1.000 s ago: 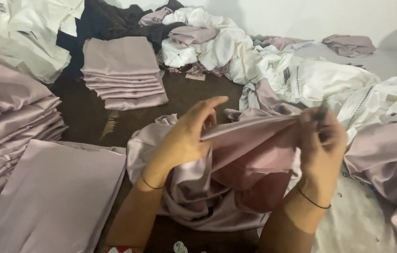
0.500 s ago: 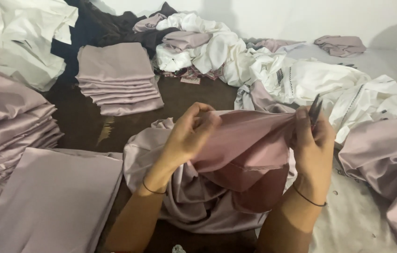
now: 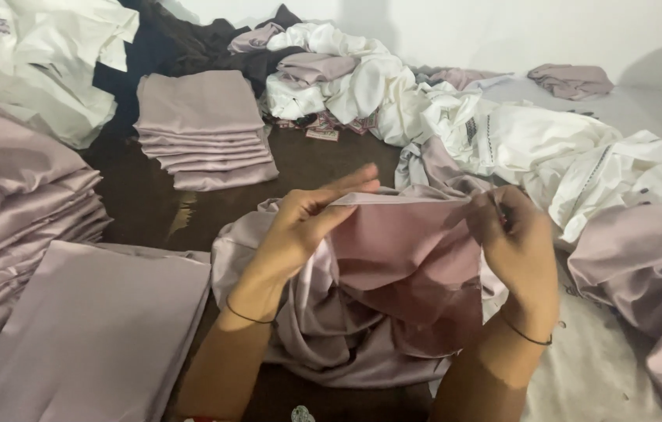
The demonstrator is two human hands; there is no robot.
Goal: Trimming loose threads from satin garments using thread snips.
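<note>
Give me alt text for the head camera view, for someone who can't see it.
Two bare hands, left hand and right hand, hold the top edge of a satiny dusty-pink cloth stretched between them. Neat stacks of folded mauve fabric sit to the left on a dark brown surface, with crumpled white garments heaped to the right.

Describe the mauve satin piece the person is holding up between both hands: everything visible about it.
The mauve satin piece looks like smooth, slightly glossy fabric in dusty pink. Its top edge is stretched taut between the left hand and the right hand, each pinching an end. Below that edge it hangs in loose folds and bunches into a crumpled heap resting on the dark floor. The side facing the camera looks deeper pink than the paler outer folds.
</note>
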